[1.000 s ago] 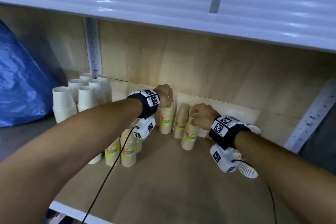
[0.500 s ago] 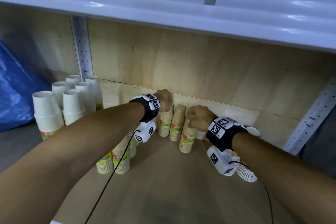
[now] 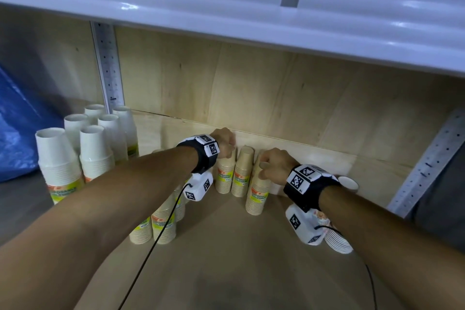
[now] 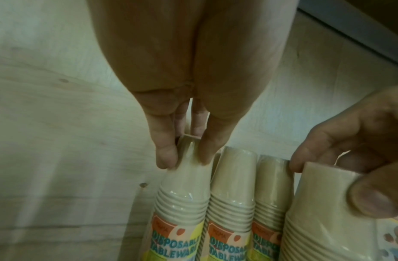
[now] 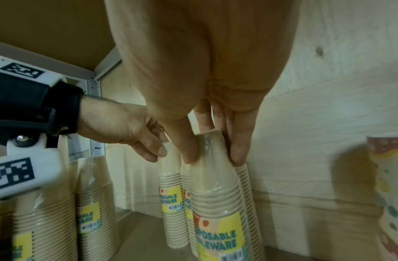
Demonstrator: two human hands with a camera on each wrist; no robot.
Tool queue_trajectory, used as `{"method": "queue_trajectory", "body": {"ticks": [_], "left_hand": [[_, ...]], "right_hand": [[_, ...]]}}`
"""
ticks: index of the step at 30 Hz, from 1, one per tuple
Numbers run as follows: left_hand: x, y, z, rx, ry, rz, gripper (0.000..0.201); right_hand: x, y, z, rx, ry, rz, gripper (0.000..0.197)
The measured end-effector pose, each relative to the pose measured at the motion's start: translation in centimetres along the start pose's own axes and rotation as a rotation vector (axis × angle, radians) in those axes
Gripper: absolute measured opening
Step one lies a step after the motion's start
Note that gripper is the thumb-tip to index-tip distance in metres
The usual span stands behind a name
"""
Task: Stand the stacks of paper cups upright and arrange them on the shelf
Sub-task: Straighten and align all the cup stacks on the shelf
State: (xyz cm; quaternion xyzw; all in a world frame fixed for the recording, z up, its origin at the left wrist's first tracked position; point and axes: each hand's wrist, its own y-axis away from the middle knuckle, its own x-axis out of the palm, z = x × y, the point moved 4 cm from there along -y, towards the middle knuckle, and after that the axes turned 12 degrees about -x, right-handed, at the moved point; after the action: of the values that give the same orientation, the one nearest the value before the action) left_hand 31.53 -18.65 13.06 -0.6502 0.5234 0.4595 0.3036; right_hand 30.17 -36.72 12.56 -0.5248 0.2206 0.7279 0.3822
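Cup stacks (image 3: 258,192) are wrapped in clear film and stood rims-down near the back of the shelf (image 3: 251,259), tan ones in a little cluster by the back wall. One is pinched at its narrow top by the left hand (image 3: 225,142), another by the right hand (image 3: 273,166), so each grip is closed round the top cup of its own stack.

Handling, as a guess: very light, so hardly any force should be needed, but tall and narrow, so easily tipped if nudged high up. The film looks glossy and probably a bit slippery, and paper walls can be crushed if squeezed hard. The top cup is a fine place to steer from; for lifting, a hold lower down around the ribbed rims would likely be safer, since a top pinch could just slide on the film.

What's gained per view: from the head view the layout is seen — white stacks (image 3: 95,153) on the left, more tan ones under the left arm, a stack lying on its side by the right wrist (image 3: 337,241). Finger contact is hidden there behind the knuckles. In the left wrist view the fingers (image 4: 166,155) are shown either side of the top cup, and the "DISPOSABLE TABLEWARE" labels can be read. In the right wrist view a patterned cup (image 5: 387,194) at the far right is shown close up.
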Motion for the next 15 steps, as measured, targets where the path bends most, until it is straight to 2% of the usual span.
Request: {"method": "queue_trajectory", "body": {"ticks": [5,9,13,15], "left_hand": [[0.1,-0.2,0.1,0.007,-0.018,-0.006,0.034],[-0.2,-0.1,0.0,-0.010,-0.003,0.008,0.044],[-1.7,0.4,0.2,-0.004,0.047,-0.029,0.053],[-2.8,0.8,0.3,0.005,0.044,-0.037,0.055]], "right_hand": [[0.1,-0.2,-0.4,0.008,-0.012,-0.011,0.015],[0.0,-0.4,-0.6,0.017,-0.007,-0.008,0.018],[-0.9,-0.6,-0.4,0.028,0.011,-0.045,0.038],[-1.6,-0.9,0.2,0.011,0.049,-0.067,0.040]]}}
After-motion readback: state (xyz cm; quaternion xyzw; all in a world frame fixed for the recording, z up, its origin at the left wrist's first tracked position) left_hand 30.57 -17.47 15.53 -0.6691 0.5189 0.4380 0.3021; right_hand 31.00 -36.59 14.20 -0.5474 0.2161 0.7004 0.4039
